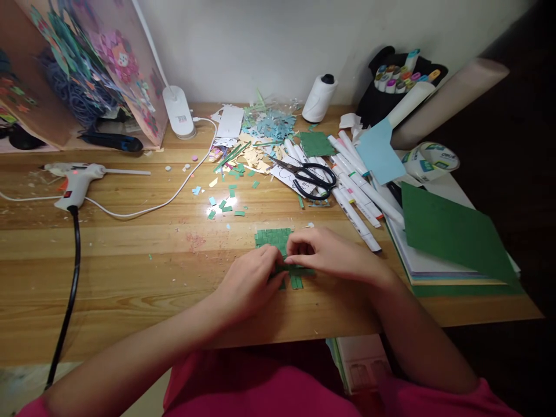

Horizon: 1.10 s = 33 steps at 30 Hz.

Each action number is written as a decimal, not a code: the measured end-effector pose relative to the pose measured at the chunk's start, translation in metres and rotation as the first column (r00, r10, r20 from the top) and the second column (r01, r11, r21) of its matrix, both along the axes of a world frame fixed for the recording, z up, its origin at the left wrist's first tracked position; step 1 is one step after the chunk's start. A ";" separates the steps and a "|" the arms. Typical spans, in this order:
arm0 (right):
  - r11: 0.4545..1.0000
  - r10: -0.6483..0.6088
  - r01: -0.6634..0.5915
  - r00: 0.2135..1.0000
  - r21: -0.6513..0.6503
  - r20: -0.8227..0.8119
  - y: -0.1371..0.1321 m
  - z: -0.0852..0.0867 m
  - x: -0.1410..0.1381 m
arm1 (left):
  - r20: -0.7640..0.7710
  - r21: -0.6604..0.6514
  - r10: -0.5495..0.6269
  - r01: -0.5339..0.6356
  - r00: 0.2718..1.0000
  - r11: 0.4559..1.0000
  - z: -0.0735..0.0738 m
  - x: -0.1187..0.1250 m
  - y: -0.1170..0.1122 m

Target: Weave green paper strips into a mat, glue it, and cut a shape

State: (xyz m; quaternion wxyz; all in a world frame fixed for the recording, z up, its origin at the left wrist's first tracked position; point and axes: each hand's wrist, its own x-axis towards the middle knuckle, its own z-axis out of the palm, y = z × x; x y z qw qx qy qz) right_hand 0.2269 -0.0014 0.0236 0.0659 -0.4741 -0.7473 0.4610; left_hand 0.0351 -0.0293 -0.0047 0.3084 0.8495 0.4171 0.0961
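Observation:
A small mat of woven green paper strips lies on the wooden desk near its front edge, partly hidden under my fingers. My left hand is closed on the mat's lower left part, thumb and fingertips pressed together at the strips. From the other side my right hand pinches at the mat's right middle, fingers curled and the tips close to the left ones. Loose strip ends stick out below the hands. Exactly which strip each hand grips is hidden by the fingers.
Black-handled scissors rest among white markers and paper scraps. A glue gun with its cable lies left. To the right are a green sheet on a paper stack and a tape roll. A thread spool stands behind.

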 end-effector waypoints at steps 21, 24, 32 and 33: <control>0.935 0.268 -0.281 0.959 0.216 0.090 -0.002 0.001 -0.003 | -0.267 0.440 -0.411 0.489 0.872 0.753 0.008 -0.010 -0.003; 0.934 0.267 -0.283 0.959 0.217 0.100 -0.003 -0.001 -0.003 | -0.261 0.420 -0.434 0.506 0.863 0.754 0.008 -0.010 -0.003; 0.939 0.276 -0.293 0.954 0.181 0.116 -0.001 0.001 0.001 | -0.177 0.276 -0.383 0.419 0.907 0.865 0.010 -0.010 -0.002; 0.943 0.268 -0.288 0.955 0.168 0.130 -0.001 0.003 0.003 | -0.165 0.250 -0.350 0.382 0.922 0.890 0.010 -0.008 -0.002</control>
